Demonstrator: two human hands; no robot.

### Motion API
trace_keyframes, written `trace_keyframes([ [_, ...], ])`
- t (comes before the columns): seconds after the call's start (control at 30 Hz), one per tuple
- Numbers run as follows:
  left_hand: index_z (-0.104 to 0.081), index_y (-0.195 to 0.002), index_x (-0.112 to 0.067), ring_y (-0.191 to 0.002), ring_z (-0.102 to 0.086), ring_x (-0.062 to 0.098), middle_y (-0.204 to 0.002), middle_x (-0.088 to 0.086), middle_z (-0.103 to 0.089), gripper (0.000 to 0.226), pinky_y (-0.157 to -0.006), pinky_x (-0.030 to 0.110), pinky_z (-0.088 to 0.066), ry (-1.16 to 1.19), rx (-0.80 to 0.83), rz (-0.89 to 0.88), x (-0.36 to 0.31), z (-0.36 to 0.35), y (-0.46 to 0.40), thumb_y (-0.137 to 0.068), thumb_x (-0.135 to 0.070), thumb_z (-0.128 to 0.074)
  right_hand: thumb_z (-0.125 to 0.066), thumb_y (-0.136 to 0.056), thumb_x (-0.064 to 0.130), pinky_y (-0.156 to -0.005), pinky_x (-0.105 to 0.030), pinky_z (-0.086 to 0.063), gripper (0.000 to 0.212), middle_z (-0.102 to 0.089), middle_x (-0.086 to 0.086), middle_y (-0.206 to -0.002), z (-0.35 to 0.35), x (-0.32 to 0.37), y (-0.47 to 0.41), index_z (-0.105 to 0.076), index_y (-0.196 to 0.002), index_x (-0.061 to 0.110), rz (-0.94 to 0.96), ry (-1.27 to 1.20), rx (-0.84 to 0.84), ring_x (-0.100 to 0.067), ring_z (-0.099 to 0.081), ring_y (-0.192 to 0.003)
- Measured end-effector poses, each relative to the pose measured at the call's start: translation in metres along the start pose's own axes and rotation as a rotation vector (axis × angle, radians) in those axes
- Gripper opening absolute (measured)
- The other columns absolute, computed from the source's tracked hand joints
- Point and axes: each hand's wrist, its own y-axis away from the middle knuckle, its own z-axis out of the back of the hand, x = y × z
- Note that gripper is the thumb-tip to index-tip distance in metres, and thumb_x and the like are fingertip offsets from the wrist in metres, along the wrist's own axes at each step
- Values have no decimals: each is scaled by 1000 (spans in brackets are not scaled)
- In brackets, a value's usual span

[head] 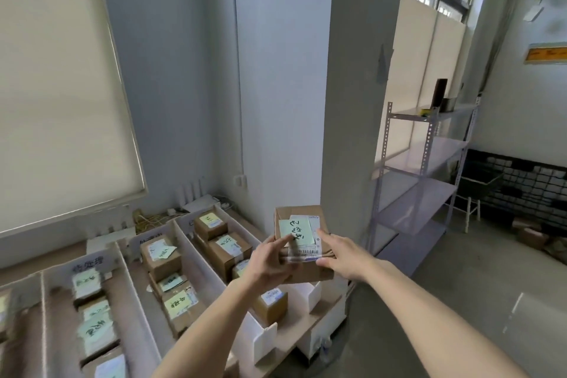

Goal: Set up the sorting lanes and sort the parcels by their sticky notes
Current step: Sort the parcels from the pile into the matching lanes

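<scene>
I hold a brown cardboard parcel [302, 218] up in front of me with both hands, above the right end of the lanes. A pale green sticky note [296, 232] with dark handwriting lies on its top beside a white shipping label. My left hand [270, 261] grips the parcel's left side, thumb on the note's edge. My right hand [340, 256] grips the right side. Below, white dividers [196, 252] form several sorting lanes on the table, each holding parcels with green notes, such as one parcel [161, 256] in the middle lane and another [225, 250] in the right lane.
A grey pillar [352, 101] rises just behind the held parcel. A metal shelving rack [426, 181] stands to the right, over bare floor. A white roller blind [58, 101] hangs at left. Cables and a router lie at the table's back.
</scene>
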Motion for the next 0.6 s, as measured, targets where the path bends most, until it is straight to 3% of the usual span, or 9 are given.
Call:
trace_keyframes([
  [0.27,-45,-145,-24,-119,-56,13,-143,-5,-48,71,-93,24,-51,50,-50,150,59,-1,-45,-83,-34,-76,-62,-99,30,-116,-47,-38,84,-33,-4,-161,-15,-13,-106,-6,-162,28,114,-6,91,-24,-37,-143],
  [0.5,-46,-145,-25,-121,-56,13,-142,-6,-48,76,-102,34,-50,81,-128,256,139,11,-95,-78,-38,-78,-61,-100,32,-115,-43,-37,81,-36,-2,-158,-29,6,-222,-8,-161,28,227,70,136,-24,-41,-139],
  [0.6,-49,-144,-23,-117,-59,7,-142,-9,-48,74,-103,31,-48,106,-190,312,175,18,-116,-77,-36,-79,-60,-99,34,-116,-43,-34,82,-34,-4,-158,-39,18,-275,-7,-161,28,270,101,157,-27,-39,-140],
])
